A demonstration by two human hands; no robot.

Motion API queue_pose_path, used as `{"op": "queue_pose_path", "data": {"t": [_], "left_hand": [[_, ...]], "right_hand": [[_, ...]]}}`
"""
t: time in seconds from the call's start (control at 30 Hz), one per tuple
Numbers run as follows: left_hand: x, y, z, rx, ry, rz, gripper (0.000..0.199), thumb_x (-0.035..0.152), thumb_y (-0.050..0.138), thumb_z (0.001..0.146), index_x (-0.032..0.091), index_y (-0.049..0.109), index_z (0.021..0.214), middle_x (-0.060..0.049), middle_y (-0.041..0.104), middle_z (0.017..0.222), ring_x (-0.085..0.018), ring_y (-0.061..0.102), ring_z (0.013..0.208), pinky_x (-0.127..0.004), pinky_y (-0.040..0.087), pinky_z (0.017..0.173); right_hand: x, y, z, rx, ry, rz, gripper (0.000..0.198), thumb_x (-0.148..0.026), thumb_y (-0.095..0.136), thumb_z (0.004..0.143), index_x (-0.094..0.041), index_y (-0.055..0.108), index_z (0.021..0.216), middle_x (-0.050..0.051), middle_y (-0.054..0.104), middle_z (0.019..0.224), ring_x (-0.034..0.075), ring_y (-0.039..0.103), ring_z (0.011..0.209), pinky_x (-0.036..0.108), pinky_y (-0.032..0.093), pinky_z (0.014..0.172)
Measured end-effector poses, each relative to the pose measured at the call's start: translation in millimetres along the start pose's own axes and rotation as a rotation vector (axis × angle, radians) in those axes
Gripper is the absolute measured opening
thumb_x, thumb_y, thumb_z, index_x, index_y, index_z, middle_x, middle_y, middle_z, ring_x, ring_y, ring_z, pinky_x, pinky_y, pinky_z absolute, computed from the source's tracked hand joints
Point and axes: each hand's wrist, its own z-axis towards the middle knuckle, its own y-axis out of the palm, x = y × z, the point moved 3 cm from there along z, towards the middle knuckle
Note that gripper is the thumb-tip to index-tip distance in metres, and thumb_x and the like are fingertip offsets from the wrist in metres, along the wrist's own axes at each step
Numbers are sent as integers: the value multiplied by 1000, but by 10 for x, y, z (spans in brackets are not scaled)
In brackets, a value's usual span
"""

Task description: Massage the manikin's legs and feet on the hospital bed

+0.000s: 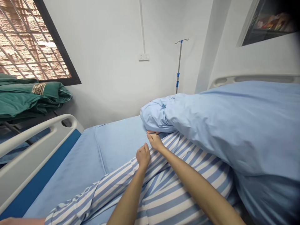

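Observation:
A figure in blue-and-white striped pyjamas point(185, 175) lies on a bed, partly under a light blue quilt point(222, 122). My left hand point(143, 155) is closed at the far edge of the striped cloth and seems to grip it. Just beyond it, my right hand point(155, 141) is also closed, near the quilt's lower fold; its fingertips are partly hidden. A bit of the figure's bare skin point(152, 132) shows between that hand and the quilt. More bare skin point(25, 221) emerges from the striped cloth at bottom left.
The light blue bed sheet point(117, 137) spreads toward the wall. A white and blue bed end board point(58, 128) stands at left, another board point(257, 77) behind the quilt. Folded green cloth point(30, 100) lies under the barred window. A drip stand point(179, 62) rises by the wall.

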Motion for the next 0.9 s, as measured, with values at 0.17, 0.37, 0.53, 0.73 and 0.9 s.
{"op": "queue_pose_path", "data": {"t": [0.17,0.37,0.53,0.73,0.9], "left_hand": [[1,12,-15,12,12,-28,56,44,13,80,19,60,63,-7,62,70,-15,50,64,-25,25,54],[34,-18,22,-17,29,-238,46,42,23,76,17,49,48,0,49,48,-9,40,49,-22,24,48],[305,-60,198,-53,7,-556,41,40,28,72,17,40,41,3,37,37,-8,36,42,-21,27,45],[526,-8,317,23,-67,-545,42,38,25,73,16,49,46,-1,46,42,-10,41,44,-21,32,48],[433,217,120,21,-61,-124,44,40,22,76,20,61,64,-8,63,71,-16,52,64,-25,32,55]], "right_hand": [[254,83,-157,27,18,4,43,-33,23,85,-16,49,54,-1,48,49,8,37,46,22,19,48],[235,56,-136,71,30,-8,43,-31,22,85,-16,50,55,0,49,50,9,40,48,22,20,49],[253,37,-136,113,76,124,43,-34,24,83,-16,48,52,-1,47,48,9,39,47,22,21,48],[366,29,-95,195,199,434,44,-43,24,80,-17,39,48,-3,38,43,9,35,46,21,25,46],[430,32,-74,258,271,553,41,-45,28,78,-18,35,48,-3,37,45,9,33,46,21,26,45]]}}
